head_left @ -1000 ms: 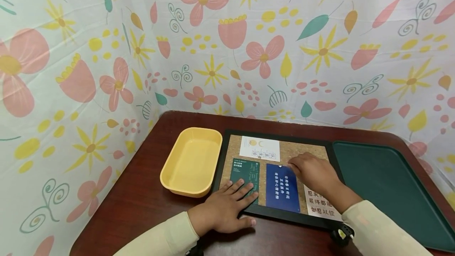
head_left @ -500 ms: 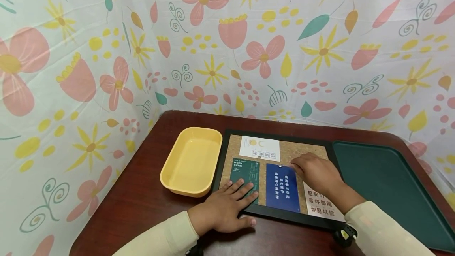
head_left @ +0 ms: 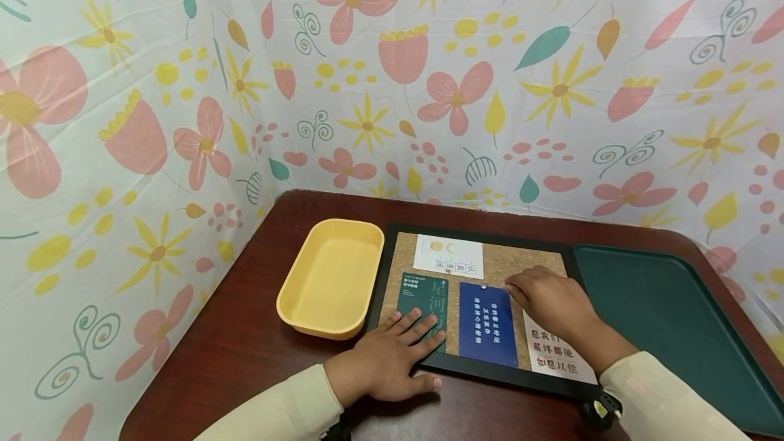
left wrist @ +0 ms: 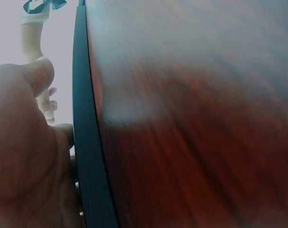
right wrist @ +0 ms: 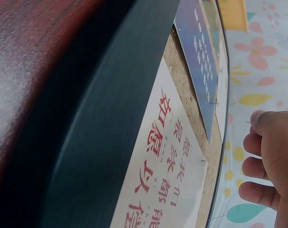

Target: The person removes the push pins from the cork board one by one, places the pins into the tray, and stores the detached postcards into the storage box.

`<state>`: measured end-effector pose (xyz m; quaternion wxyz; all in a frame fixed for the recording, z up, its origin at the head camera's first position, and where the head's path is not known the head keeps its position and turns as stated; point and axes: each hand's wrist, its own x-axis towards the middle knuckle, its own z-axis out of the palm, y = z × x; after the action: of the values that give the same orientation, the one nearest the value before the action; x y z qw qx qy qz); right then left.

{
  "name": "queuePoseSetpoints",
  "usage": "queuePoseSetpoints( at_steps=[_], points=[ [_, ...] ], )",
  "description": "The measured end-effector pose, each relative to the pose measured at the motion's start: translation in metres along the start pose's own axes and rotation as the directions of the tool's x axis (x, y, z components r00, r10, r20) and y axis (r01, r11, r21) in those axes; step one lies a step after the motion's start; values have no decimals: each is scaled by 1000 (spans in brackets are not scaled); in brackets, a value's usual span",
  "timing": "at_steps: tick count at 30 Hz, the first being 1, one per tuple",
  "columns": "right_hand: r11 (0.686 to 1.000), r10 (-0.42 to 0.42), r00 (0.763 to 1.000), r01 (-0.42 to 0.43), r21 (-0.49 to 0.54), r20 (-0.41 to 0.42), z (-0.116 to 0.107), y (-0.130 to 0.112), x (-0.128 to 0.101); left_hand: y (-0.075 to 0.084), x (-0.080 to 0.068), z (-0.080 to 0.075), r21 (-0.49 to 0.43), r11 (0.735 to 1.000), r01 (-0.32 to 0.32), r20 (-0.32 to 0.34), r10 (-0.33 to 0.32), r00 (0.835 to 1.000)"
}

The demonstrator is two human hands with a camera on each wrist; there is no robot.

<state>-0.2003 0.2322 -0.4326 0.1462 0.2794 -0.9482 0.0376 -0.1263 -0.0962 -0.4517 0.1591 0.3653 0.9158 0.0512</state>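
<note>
Two hands are at work on the cork board (head_left: 527, 260) in front of us. Our left hand (head_left: 386, 363) lies flat with fingers straight and spread, its palm over the board's black lower frame and its fingertips pressing on the green card (head_left: 422, 295). Our right hand (head_left: 551, 301) hovers over the board's right half with fingers curled; in the right wrist view a thin pin (right wrist: 248, 122) seems to stick out at a fingertip, though whether we pinch it we cannot tell for sure. Just left of that hand lies the blue card (head_left: 486, 324), with a small pin at its top edge, and under the wrist sits a white card with red writing (head_left: 554, 354). Another white card (head_left: 448, 256) lies at the board's far edge, above the green one. Left of the board stands a yellow tub (head_left: 331, 278), right of it a dark green tray (head_left: 667, 318), all on the brown table (head_left: 233, 346), with flowered cloth (head_left: 392, 73) hanging behind.
</note>
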Motion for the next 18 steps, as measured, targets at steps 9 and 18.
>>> queuePoseSetpoints(
  at_steps=[9, 18],
  points=[
    [1000, 21, 1000, -21, 17, 0, -2, 4, -5, 0, 0, 0, -10, 1000, 6, 15, -5, 1000],
    [1000, 14, 1000, -14, 23, -22, 0, 10, -10, 0, 0, -1, -12, 1000, 6, 20, -6, 1000]
  ],
)
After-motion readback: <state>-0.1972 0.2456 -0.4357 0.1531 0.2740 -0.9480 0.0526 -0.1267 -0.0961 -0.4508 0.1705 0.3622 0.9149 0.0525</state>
